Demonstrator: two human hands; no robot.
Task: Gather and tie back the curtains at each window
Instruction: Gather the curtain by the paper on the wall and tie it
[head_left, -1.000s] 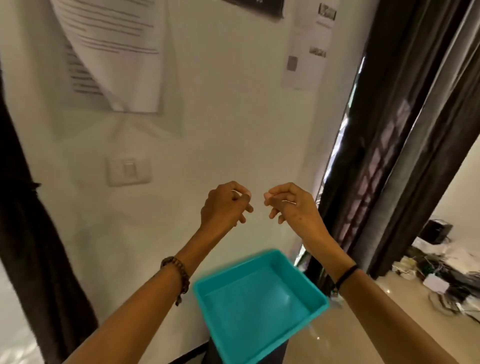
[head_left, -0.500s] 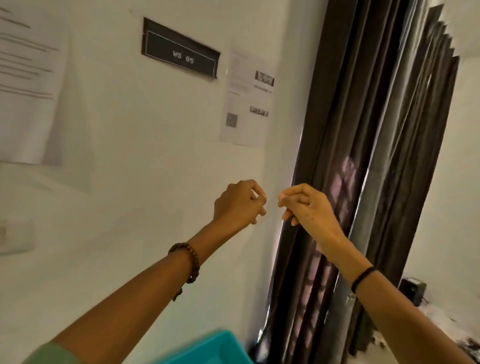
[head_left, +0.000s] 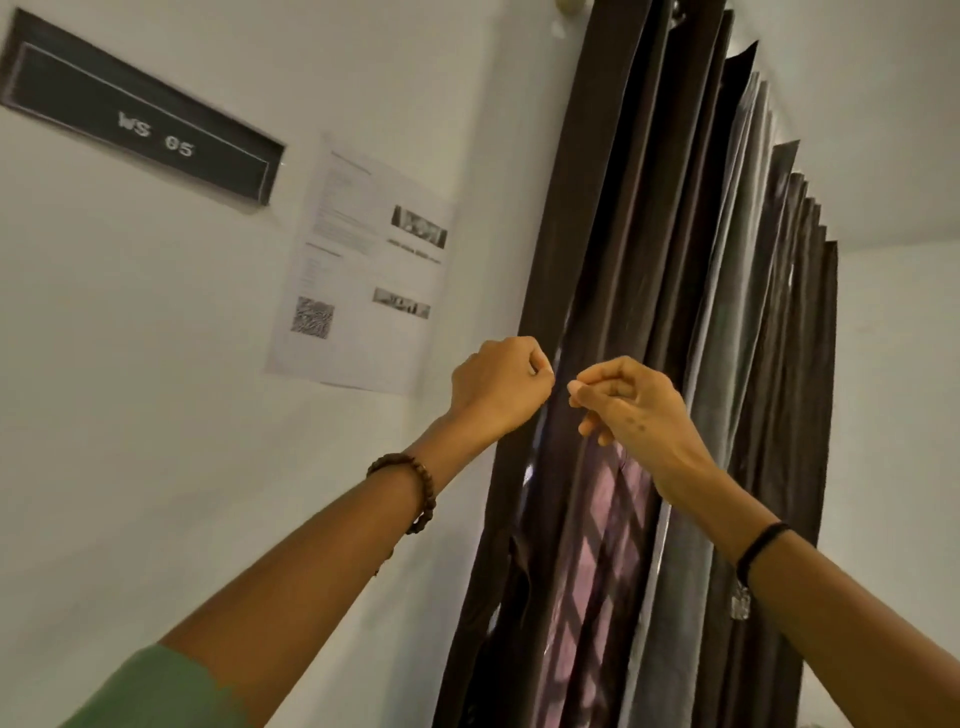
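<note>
Head view: the grip of the left hand is narrow, with the thumb closed against a curled forefinger. The right hand matches it, tips pinched. No tie or cord shows in either, though one too thin to see cannot be ruled out. The hands sit near each other with a small gap, raised in front of the left edge of the dark brown pleated fabric curtain. Whether they touch the cloth I cannot tell.

The curtain hangs ungathered in long loose folds just beside the white wall, with window light glowing through its lower part. It looks soft and limp — light fold by fold, but bulky once bunched — and its slight sheen suggests it may slip. The best hold is probably around all the pleats at mid-height, not on one edge. A black nameplate and a printed paper sheet are fixed to the wall.
</note>
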